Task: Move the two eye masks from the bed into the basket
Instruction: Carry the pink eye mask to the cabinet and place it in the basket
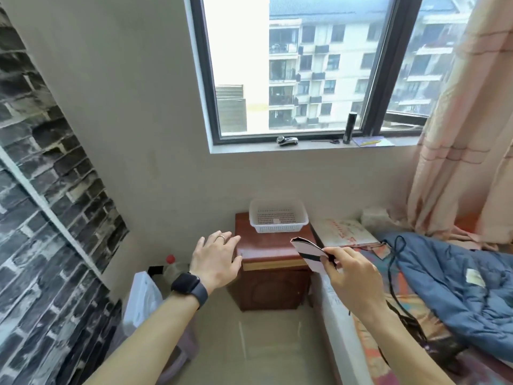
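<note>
The right hand (352, 276) pinched a flat pink eye mask with a black strap (310, 254) between thumb and fingers (337, 252), holding it in the air above the near right corner of the dark red-brown wooden bedside table (266, 245), its free end pointing up and left toward the basket. The left hand (215, 261), wearing a ring and a dark wristwatch (190, 287), hung in the air near the table's left edge with its fingers spread wide and holding nothing. The white perforated plastic basket (278, 215) stood at the far side of the table top, against the wall; something small and pale showed on its floor, too unclear to name. To the right lay the bed (388, 329) with a rumpled blue padded quilt (455, 284) and a dark cord on a patterned sheet. Above was a dark-framed window (291, 73) with small items on its sill, a pink curtain (466, 134) at right, and a grey brick-patterned wall (41, 176) at left.
</note>
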Demonstrator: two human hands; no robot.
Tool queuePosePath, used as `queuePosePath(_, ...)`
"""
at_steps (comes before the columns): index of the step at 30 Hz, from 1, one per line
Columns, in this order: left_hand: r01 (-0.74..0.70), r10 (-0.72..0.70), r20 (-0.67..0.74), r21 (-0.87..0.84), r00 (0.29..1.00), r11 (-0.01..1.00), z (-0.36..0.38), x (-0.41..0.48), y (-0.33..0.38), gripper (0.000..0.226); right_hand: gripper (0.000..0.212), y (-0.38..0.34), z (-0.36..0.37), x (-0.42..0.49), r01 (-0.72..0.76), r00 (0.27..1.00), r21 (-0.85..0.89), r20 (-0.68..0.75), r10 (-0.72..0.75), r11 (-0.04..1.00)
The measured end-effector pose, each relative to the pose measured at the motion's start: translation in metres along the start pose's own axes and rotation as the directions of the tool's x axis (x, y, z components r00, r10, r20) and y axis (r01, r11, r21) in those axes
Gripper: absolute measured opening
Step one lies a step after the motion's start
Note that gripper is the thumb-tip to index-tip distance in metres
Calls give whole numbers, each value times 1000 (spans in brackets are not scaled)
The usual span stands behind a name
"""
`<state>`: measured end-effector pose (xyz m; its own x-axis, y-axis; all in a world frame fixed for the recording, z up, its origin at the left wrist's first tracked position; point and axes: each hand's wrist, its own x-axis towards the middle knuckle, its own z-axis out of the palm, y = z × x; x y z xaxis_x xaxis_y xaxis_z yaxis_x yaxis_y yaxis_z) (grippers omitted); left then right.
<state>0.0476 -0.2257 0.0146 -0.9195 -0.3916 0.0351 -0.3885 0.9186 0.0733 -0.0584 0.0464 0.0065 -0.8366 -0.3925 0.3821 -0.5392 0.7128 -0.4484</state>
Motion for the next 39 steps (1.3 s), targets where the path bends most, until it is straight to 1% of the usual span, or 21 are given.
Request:
queuePosePath(5, 13, -12, 38, -15, 999, 1000, 22, 69, -23, 58, 20, 3, 43, 55, -36, 999, 34, 39, 35, 999)
queuePosePath(10, 17, -16, 75, -15, 997, 1000, 49, 154, -34, 57, 19, 23, 99, 125, -86, 994, 52, 77, 82, 995)
queuePosePath(12, 28, -26, 81, -22, 996, 999, 60, 192, -37, 57, 19, 33, 123, 159, -104, 989, 74, 111, 96, 992)
queuePosePath(17, 78, -75, 140, -21, 987, 997, 87, 277, -44, 57, 17, 60, 174, 235, -203, 965, 154, 198, 171, 967)
queuePosePath(20, 127, -115, 224, -41, 968, 991, 114, 339, -53, 57, 14, 78, 217, 292, -254, 941, 173, 271, 202, 951)
queuePosePath(24, 133, -118, 211, -55, 970, 990, 128, 361, -57, 58, 15, 80, 232, 317, -279, 929, 207, 307, 208, 938)
queuePosePath(28, 147, -114, 328, -78, 938, 986, 179, 414, -71, 61, 15, 95, 296, 365, -355, 870, 185, 424, 252, 916)
queuePosePath(31, 139, -92, 417, -85, 904, 987, 219, 454, -82, 65, 10, 106, 348, 397, -461, 811, 188, 486, 325, 867)
queuePosePath(33, 130, -72, 469, -92, 880, 987, 247, 479, -90, 68, 11, 113, 386, 414, -541, 750, 168, 541, 381, 824)
queuePosePath(35, 110, -50, 501, -91, 864, 990, 274, 499, -98, 71, 17, 121, 427, 426, -604, 672, 126, 611, 419, 787)
queuePosePath(37, 79, -18, 515, -97, 857, 992, 299, 516, -104, 72, 24, 127, 466, 435, -631, 609, 68, 661, 438, 773)
queuePosePath(39, 55, 20, 531, -125, 847, 991, 320, 528, -111, 71, 25, 130, 500, 439, -641, 551, 23, 710, 439, 768)
